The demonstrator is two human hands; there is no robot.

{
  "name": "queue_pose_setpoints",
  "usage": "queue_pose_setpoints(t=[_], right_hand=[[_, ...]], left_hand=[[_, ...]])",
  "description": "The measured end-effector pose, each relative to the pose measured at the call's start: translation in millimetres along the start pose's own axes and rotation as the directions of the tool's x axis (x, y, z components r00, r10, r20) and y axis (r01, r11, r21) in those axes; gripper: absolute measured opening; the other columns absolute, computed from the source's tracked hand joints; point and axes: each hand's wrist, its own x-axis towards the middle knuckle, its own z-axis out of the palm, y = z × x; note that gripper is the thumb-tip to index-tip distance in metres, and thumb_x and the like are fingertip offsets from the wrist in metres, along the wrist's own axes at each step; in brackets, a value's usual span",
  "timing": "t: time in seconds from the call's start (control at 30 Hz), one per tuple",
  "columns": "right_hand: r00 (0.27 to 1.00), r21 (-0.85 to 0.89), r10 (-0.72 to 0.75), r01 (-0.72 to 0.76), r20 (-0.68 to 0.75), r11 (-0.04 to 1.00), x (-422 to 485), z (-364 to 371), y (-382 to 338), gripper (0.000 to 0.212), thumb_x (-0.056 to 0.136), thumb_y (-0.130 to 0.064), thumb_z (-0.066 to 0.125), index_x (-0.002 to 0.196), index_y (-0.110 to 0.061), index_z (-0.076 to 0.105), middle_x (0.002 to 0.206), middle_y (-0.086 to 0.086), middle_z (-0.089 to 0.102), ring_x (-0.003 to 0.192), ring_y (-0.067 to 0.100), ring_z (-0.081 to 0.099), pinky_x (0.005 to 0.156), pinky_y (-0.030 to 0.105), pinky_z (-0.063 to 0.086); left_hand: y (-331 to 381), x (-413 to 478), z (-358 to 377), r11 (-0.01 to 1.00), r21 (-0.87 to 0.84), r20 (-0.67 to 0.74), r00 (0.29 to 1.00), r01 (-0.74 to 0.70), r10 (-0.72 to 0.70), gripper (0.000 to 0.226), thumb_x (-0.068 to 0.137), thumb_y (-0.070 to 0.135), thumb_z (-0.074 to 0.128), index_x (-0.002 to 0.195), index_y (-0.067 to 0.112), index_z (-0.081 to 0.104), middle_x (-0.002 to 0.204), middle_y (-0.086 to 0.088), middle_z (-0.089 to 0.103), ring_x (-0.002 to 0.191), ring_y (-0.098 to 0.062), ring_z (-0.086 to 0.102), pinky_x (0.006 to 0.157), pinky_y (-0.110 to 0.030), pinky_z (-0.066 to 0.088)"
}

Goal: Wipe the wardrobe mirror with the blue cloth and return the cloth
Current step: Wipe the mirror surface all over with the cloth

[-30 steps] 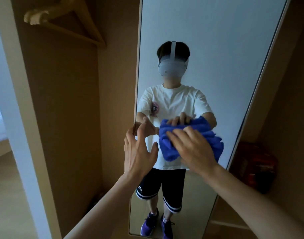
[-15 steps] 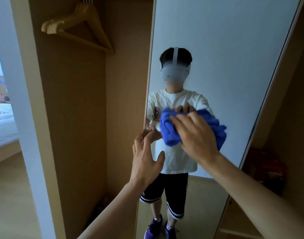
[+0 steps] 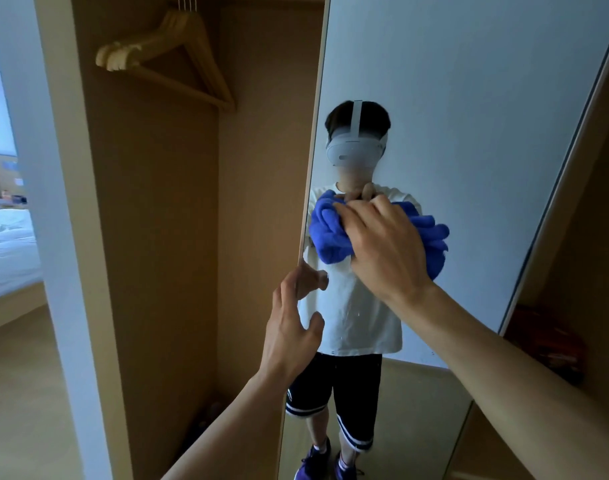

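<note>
Wooden hangers (image 3: 147,46) hang bunched together at the top of an open tan wardrobe compartment (image 3: 157,237). Something small and dark lies on its floor at the back, too blurred to tell. A white upright (image 3: 54,202) borders it on the left. Far left stands a bed (image 3: 9,244) with white bedding on a pale wood floor (image 3: 19,393). A red object (image 3: 545,344) sits in shadow at the right.

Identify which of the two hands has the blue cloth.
The right hand: it holds the bunched blue cloth against the wardrobe mirror. The left hand holds nothing, its fingers loosely spread by the mirror's left edge.
</note>
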Motion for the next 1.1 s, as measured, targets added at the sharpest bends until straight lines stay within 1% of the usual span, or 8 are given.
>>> queue_pose_setpoints(t=[0.13,0.33,0.47,0.6,0.73,0.83,0.97,1.1], right_hand=[[0.996,-0.048,-0.075,0.078,0.056,0.996,-32,17,-25,0.037,0.091,-0.004,0.04,0.12,-0.005,0.063,0.101,0.009,0.065,0.087,0.031,0.056,0.072,0.043,0.046],[0.966,0.019,-0.105,0.104,0.236,0.994,-74,32,-48,0.044,0.09,-0.006,0.036,0.126,-0.007,0.062,0.106,0.006,0.066,0.09,0.026,0.057,0.074,0.04,0.05],[0.987,-0.001,-0.043,0.044,0.154,0.999,-29,18,-37,0.039,0.083,-0.002,0.038,0.111,-0.007,0.065,0.099,0.009,0.067,0.09,0.031,0.057,0.074,0.043,0.047],[0.996,-0.057,0.019,-0.014,0.088,0.998,15,7,-25,0.038,0.086,0.0,0.036,0.114,-0.005,0.061,0.104,0.013,0.065,0.095,0.035,0.054,0.087,0.049,0.047],[0.996,-0.035,-0.036,0.038,0.082,0.999,-15,22,-44,0.032,0.082,-0.001,0.036,0.099,-0.008,0.062,0.089,0.009,0.062,0.085,0.032,0.056,0.074,0.044,0.048],[0.971,-0.001,-0.118,0.121,0.207,0.993,-70,37,-61,0.032,0.088,-0.006,0.044,0.111,-0.01,0.065,0.093,0.004,0.063,0.085,0.025,0.057,0.071,0.038,0.048],[0.96,0.041,-0.097,0.089,0.261,0.995,-86,39,-60,0.034,0.09,-0.008,0.048,0.12,-0.01,0.064,0.1,0.003,0.065,0.088,0.025,0.057,0.073,0.037,0.048],[0.988,-0.002,0.009,-0.008,0.152,1.0,-49,20,-32,0.038,0.084,-0.003,0.048,0.119,-0.007,0.064,0.102,0.007,0.066,0.089,0.031,0.055,0.071,0.044,0.045]], left_hand=[[-13,3,-3,0.994,-0.065,0.071,0.994,0.091,-0.086,0.079,0.081,0.006,0.058,0.147,0.039,0.03,0.135,0.024,0.058,0.123,0.0,0.058,0.098,-0.027,0.05],[-27,-2,-7,0.99,-0.054,0.132,0.984,0.127,-0.119,0.08,0.08,0.012,0.056,0.15,0.04,0.029,0.124,0.017,0.067,0.101,-0.004,0.067,0.08,-0.019,0.053],[-29,0,-10,0.988,-0.035,0.155,0.977,0.152,-0.145,0.085,0.083,-0.006,0.049,0.15,0.04,0.024,0.134,0.024,0.059,0.127,0.0,0.057,0.101,-0.024,0.049],[-33,-2,-12,0.99,-0.006,0.162,0.977,0.141,-0.138,0.083,0.084,-0.008,0.046,0.144,0.043,0.022,0.135,0.03,0.055,0.094,0.011,0.06,0.07,-0.009,0.044],[-39,-4,-13,0.964,-0.106,0.196,0.955,0.245,-0.222,0.066,0.089,0.004,0.043,0.143,0.041,0.039,0.136,0.015,0.063,0.125,-0.005,0.057,0.095,-0.031,0.049],[-43,-4,-17,0.924,-0.237,0.195,0.947,0.299,-0.256,0.049,0.092,0.024,0.048,0.14,0.038,0.05,0.122,0.017,0.07,0.112,0.0,0.065,0.09,-0.023,0.052],[-46,-9,-17,0.932,-0.22,0.22,0.946,0.287,-0.239,0.059,0.1,-0.003,0.04,0.143,0.038,0.047,0.123,0.028,0.066,0.119,0.0,0.062,0.102,-0.037,0.053],[-46,-14,-10,0.951,-0.195,0.2,0.959,0.241,-0.202,0.066,0.102,0.009,0.033,0.147,0.057,0.037,0.144,0.031,0.053,0.138,0.009,0.043,0.115,-0.032,0.037]])
